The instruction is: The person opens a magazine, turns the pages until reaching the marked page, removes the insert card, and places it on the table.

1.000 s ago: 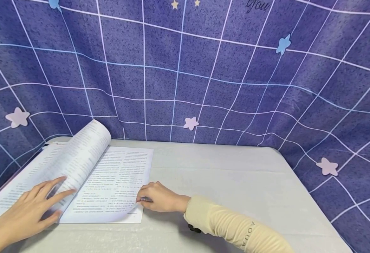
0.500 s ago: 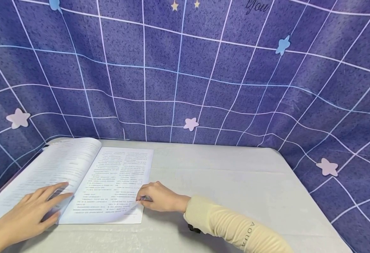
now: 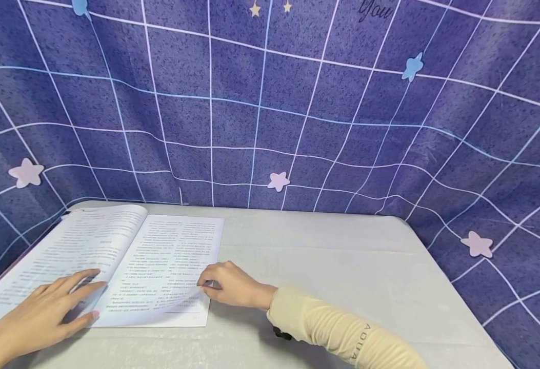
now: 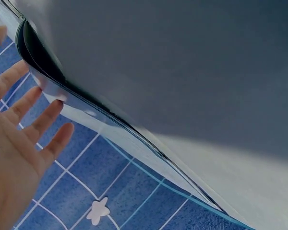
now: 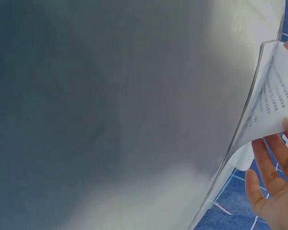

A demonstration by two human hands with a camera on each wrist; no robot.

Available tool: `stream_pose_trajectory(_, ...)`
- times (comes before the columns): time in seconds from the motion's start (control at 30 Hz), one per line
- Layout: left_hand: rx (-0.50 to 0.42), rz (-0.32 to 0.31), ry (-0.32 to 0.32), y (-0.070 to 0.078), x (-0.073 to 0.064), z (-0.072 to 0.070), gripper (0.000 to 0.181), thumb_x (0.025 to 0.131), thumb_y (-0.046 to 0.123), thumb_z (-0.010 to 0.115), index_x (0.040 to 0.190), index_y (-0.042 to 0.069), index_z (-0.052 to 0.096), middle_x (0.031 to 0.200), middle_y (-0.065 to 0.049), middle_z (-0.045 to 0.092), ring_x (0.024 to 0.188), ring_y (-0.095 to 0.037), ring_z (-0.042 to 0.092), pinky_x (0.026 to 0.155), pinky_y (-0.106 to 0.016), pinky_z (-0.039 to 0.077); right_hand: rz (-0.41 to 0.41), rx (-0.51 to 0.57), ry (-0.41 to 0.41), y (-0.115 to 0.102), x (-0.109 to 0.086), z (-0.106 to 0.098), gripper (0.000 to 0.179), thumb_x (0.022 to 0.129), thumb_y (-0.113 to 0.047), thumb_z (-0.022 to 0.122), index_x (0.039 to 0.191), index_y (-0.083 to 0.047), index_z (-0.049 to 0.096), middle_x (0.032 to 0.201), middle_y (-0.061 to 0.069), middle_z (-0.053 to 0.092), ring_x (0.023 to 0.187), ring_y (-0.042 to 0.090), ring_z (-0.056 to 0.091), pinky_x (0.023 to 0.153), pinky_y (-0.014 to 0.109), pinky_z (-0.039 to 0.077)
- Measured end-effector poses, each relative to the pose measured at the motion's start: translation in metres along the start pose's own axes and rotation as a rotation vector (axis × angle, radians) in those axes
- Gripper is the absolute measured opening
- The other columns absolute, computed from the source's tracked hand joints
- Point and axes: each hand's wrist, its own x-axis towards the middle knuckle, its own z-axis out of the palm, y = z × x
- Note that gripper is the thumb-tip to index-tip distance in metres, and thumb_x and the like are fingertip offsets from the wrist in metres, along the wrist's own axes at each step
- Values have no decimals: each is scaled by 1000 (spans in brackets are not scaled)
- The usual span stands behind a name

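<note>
An open book [image 3: 163, 256] with printed text lies on the left of the table in the head view. My left hand [image 3: 50, 310] rests with spread fingers on the lower part of its left page [image 3: 85, 241], fingertips close to the fold. At the book's right edge my right hand [image 3: 233, 284] pinches the lower outer side of the right page between thumb and fingers. That page's corner curls up, baring the sheet beneath. In the right wrist view the bent page [image 5: 269, 105] shows print on its underside. The left wrist view has straight fingers at the book's near edge [image 4: 93, 105].
A pale grey cloth covers the table [image 3: 325, 256], which stretches away to the right of the book. Behind it hangs a blue-purple curtain [image 3: 233, 123] with a grid pattern and stars. A cream sleeve [image 3: 339, 328] covers the right forearm.
The raised curled sheet has dropped leftward and flattened onto the left pages. My right hand has risen slightly with the pinched page, while the left thumb has slid a little right.
</note>
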Motion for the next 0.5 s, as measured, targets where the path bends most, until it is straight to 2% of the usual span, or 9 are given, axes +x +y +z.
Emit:
stream_pose_trajectory(0.27, -7, -20, -7, 3, 2, -2, 64, 64, 50, 75, 115, 15, 58, 128, -13, 45, 105, -38, 49, 69, -63, 40, 13, 10, 47, -2, 2, -1, 13, 87, -13, 60, 95, -10, 69, 95, -3, 69, 88, 3, 62, 80, 6, 42)
stream_pose_trajectory(0.5, -19, -36, -25, 7, 2, -4, 69, 60, 54, 76, 115, 14, 59, 128, -15, 45, 104, -41, 49, 71, -65, 39, 20, -3, 105, -5, 5, -2, 12, 87, -13, 59, 95, -10, 68, 94, -4, 69, 85, 1, 61, 78, 4, 42)
